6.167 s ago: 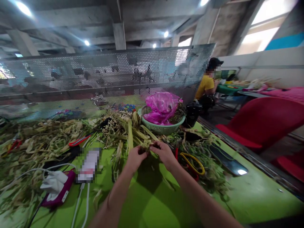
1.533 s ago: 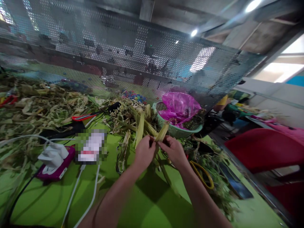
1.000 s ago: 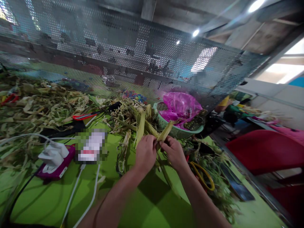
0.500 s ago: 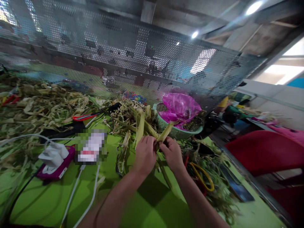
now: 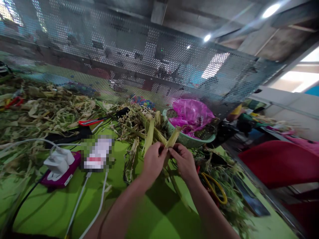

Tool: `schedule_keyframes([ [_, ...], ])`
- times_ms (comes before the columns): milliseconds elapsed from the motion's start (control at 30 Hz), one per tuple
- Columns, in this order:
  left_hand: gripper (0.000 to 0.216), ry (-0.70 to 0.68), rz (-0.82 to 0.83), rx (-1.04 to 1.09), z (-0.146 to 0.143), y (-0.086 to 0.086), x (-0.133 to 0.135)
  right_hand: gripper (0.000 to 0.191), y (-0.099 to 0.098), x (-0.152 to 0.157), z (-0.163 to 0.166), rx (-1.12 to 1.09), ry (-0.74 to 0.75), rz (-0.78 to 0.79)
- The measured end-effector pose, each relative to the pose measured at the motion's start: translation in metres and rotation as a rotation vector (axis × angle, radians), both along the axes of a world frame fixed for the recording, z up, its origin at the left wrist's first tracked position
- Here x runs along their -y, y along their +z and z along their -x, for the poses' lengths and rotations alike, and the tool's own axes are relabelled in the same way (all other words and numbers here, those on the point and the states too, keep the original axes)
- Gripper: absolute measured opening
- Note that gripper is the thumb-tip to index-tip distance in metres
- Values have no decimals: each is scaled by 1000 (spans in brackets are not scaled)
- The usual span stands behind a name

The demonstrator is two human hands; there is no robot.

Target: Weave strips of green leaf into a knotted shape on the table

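Grip-wise, we've got our left hand (image 5: 153, 160) and right hand (image 5: 184, 161) both pinching one husk strip (image 5: 172, 138), just above the green tabletop (image 5: 159, 214) mid-scene. Teal basket (image 5: 189, 142) sits just beyond, yellow scissors (image 5: 219, 193) lie near right.

Head view, seemingly close above table (image 5: 161, 212)

No legible text, pixelated device (image 5: 98, 154) on the table — nothing readable
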State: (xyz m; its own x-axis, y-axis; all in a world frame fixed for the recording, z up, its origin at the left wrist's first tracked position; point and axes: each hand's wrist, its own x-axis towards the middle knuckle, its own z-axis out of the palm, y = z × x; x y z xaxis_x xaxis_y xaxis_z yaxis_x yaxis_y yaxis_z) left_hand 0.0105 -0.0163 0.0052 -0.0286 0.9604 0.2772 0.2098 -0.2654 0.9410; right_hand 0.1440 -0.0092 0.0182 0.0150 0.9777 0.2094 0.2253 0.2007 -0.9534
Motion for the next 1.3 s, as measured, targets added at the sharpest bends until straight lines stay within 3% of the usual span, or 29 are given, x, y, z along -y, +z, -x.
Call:
schedule_keyframes([
  [200, 12, -129, 83, 298, -2, 3, 2, 25, -11, -10, -9, 142, -104, -51],
  [300, 13, -152, 134, 507, 5, 8, 2, 25, -17, -21, -19, 66, -203, -31],
  [400, 18, -47, 142, 654, 17, 12, -4, 28, -16, -30, -35, -105, -350, -13],
  [600, 19, 380, -27, 947, 46, 14, -26, 31, 5, -37, -79, -405, -571, -116],
  [733, 21, 484, -9, 1014, 55, 16, -31, 31, 18, -36, -97, -606, -573, -226],
  [833, 19, 361, 93, 880, 45, 14, -26, 31, 20, -32, -84, -598, -423, -156],
  [933, 12, 179, 180, 696, 24, 7, -20, 31, 15, -20, -49, -550, -314, -72],
  [1067, 9, 8, 210, 608, 1, -5, -12, 21, 10, -1, -4, -287, -20, 44],
  [1167, 12, -84, 161, 559, -5, -8, -9, 20, 11, 6, 9, -124, 27, -5],
  [1300, 19, -194, 218, 595, -6, -7, -6, 25, 11, 4, 4, 25, -55, -61],
])
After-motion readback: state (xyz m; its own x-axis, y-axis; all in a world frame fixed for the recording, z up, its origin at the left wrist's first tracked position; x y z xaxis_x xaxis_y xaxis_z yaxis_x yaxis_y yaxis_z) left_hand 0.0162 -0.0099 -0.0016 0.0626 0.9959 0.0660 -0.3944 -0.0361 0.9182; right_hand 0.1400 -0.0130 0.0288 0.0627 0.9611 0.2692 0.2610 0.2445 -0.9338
